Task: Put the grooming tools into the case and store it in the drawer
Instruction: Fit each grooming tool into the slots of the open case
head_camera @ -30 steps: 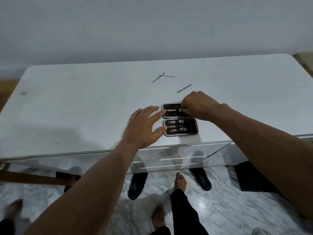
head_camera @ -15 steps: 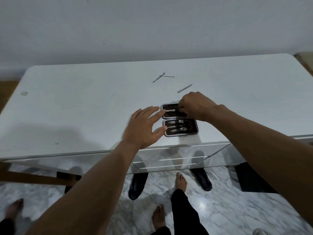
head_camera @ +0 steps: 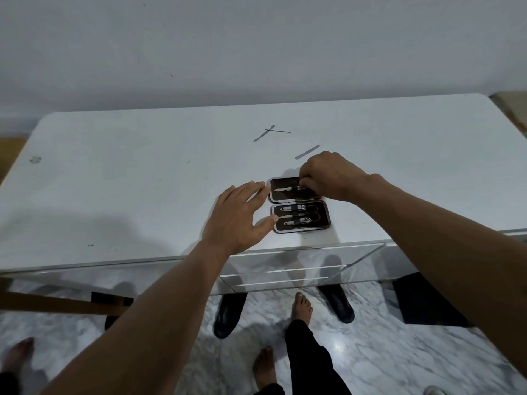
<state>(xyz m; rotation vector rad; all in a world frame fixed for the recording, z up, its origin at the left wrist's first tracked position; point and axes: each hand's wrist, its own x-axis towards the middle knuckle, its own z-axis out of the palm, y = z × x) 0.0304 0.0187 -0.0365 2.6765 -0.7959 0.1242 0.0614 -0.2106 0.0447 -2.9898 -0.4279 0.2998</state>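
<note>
A small dark grooming case point(head_camera: 325, 216) lies open near the front edge of the white table point(head_camera: 142, 181). Its near half holds clippers and scissors point(head_camera: 299, 215). My right hand point(head_camera: 330, 173) is over the far half, fingers pinched on a thin metal tool point(head_camera: 286, 189) that lies in it. My left hand point(head_camera: 239, 215) rests flat beside the case's left edge, fingers spread, fingertips touching it. Farther back lie a metal file point(head_camera: 307, 151) and two thin crossed tools point(head_camera: 271, 132).
A mirrored drawer front point(head_camera: 285, 269) sits just below the table edge under the case. A wall rises behind the table. Bare feet and dark shoes point(head_camera: 228, 315) show on the marble floor below.
My right hand has shifted slightly left over the far half of the case, still on the thin tool. My left hand has stayed put.
</note>
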